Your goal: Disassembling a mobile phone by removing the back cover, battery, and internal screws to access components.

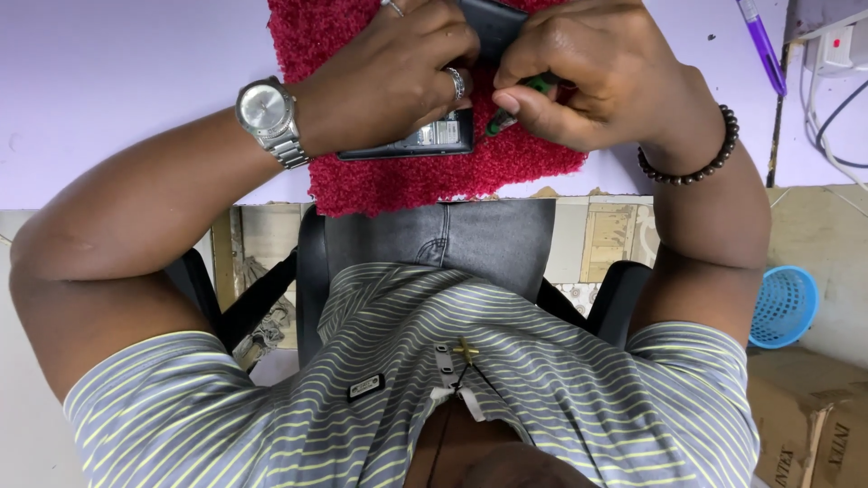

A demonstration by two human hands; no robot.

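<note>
Opened mobile phone [411, 143] lies on the red fuzzy mat [398, 185], back off, looks light, rigid and fragile inside, so grip its edges; left hand [389, 77] presses it down, right hand [592, 72] pinches a small green-handled screwdriver [517, 107]

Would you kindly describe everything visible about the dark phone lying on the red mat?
The phone is a dark, flat slab lying on the fuzzy red mat near the lilac table's front edge. Its back appears open, showing a grey labelled panel inside. The left hand presses down on it and hides most of it; the right hand holds a green-handled tool just beside its right end.
</note>
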